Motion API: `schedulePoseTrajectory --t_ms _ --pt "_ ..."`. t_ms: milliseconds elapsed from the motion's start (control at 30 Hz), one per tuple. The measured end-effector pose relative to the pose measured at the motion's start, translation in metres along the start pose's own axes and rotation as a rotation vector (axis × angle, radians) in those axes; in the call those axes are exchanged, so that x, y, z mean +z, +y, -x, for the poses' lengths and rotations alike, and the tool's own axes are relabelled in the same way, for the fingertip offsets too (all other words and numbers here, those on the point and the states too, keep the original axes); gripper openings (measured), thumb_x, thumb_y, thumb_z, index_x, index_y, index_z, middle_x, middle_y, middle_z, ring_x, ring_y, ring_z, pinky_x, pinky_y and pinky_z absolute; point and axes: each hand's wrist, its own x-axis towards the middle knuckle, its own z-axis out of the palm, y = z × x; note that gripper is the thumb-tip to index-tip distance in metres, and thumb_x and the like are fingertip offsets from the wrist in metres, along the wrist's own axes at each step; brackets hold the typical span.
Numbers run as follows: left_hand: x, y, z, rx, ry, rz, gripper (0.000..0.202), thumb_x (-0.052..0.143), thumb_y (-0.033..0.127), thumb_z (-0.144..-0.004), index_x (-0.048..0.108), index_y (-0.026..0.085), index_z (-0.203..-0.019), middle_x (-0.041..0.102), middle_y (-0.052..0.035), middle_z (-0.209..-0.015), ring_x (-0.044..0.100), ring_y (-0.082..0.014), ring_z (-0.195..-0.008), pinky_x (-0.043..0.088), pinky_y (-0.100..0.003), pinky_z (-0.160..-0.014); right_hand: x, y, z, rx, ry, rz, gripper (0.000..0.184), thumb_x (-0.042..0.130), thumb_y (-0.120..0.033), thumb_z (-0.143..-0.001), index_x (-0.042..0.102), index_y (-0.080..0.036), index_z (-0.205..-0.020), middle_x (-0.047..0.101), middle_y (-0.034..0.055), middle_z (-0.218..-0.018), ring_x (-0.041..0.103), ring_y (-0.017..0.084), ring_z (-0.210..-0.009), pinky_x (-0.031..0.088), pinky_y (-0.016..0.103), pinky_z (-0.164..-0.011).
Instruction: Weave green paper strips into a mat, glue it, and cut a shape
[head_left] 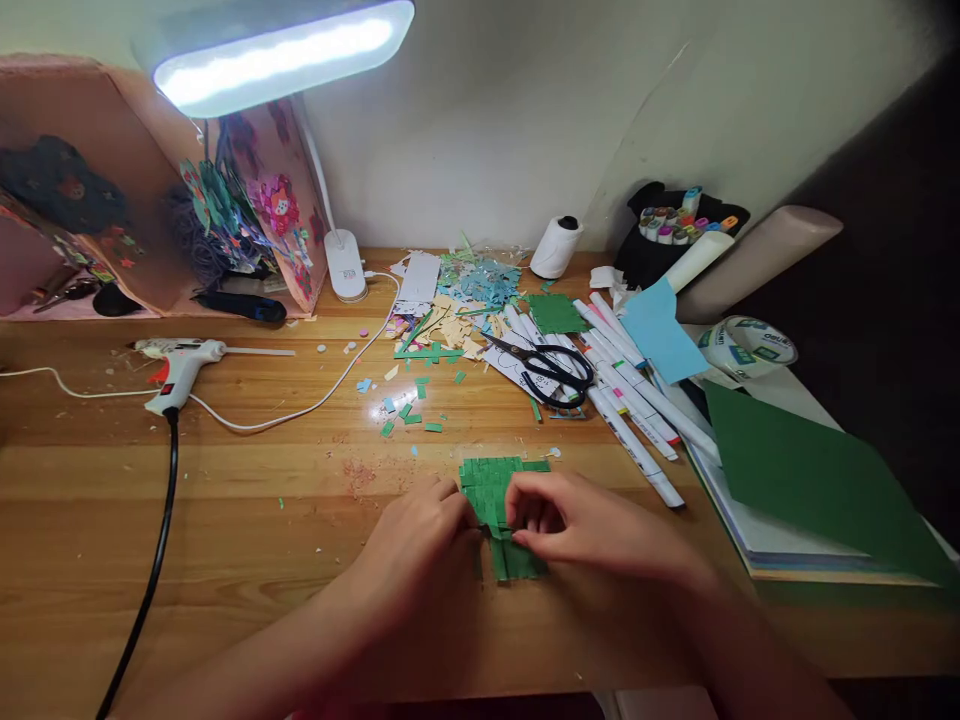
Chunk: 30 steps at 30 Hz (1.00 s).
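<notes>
A woven piece of green paper strips [491, 490] lies flat on the wooden desk [262, 500] near its front edge. My left hand [420, 545] rests on the piece's left side with its fingers curled and pinching at the strips. My right hand [577, 525] comes in from the right, fingers bent over the middle of the same piece and pressing on it. The lower strips stick out between both hands.
Black scissors [551, 370] lie on paper scraps [450, 330] behind the hands, with several white markers [630, 400] to their right. A green sheet [810, 475] lies on a paper stack at right. A glue gun [180, 365], its cord, a lamp [285, 50] and a tape roll [746, 345] stand around.
</notes>
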Motion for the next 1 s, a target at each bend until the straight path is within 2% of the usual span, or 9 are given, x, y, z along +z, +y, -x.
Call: schedulePoseTrajectory --t_ms 200,500,667,867,1000 --pt "0.0025 -0.0034 0.0013 0.022 -0.001 0.003 0.014 0.052 0.023 -0.088 0.061 0.017 -0.080 0.059 -0.0018 -0.080 0.055 -0.0165 -0.076 0.041 -0.026 -0.063 0.0033 -0.0003 -0.0014 0.060 0.087 0.130 0.009 0.054 -0.020 -0.078 0.059 -0.017 -0.072 0.061 -0.0005 -0.066 0.053 0.012 -0.059 0.038 0.022 -0.052" --pt "-0.0012 -0.0021 -0.0008 0.012 -0.055 -0.005 0.011 0.055 0.023 -0.086 0.062 0.017 -0.081 0.061 -0.0018 -0.082 0.056 -0.0163 -0.077 0.041 -0.025 -0.064 0.0020 -0.0072 0.0031 0.076 0.025 0.261 0.011 0.055 -0.022 -0.078 0.058 -0.018 -0.068 0.061 -0.0025 -0.063 0.052 0.011 -0.058 0.031 0.021 -0.050" --pt "-0.0006 -0.0005 -0.0017 -0.018 -0.100 -0.091 0.013 0.055 0.027 -0.085 0.058 0.015 -0.082 0.060 -0.0032 -0.084 0.056 -0.0176 -0.076 0.042 -0.026 -0.063 0.0056 -0.0077 0.0020 0.076 0.049 0.316 0.010 0.053 -0.018 -0.074 0.057 -0.017 -0.065 0.059 -0.0032 -0.060 0.048 0.009 -0.054 0.028 0.020 -0.048" --pt "0.0058 -0.0031 -0.0038 -0.009 -0.030 -0.100 0.016 0.047 0.028 -0.090 0.056 0.016 -0.085 0.061 -0.0027 -0.081 0.056 -0.0177 -0.075 0.043 -0.028 -0.064 0.0099 -0.0062 0.0034 0.072 0.079 0.382 0.010 0.051 -0.013 -0.069 0.056 -0.017 -0.062 0.058 -0.0034 -0.057 0.045 0.008 -0.052 0.023 0.021 -0.047" --pt "0.0044 -0.0049 -0.0044 0.030 0.005 -0.062 0.015 0.049 0.028 -0.090 0.060 0.019 -0.086 0.061 -0.0017 -0.084 0.056 -0.0166 -0.078 0.041 -0.026 -0.065 0.0102 -0.0055 0.0024 0.081 0.089 0.362 0.011 0.051 -0.016 -0.071 0.056 -0.018 -0.062 0.059 -0.0029 -0.058 0.046 0.009 -0.052 0.024 0.022 -0.047"
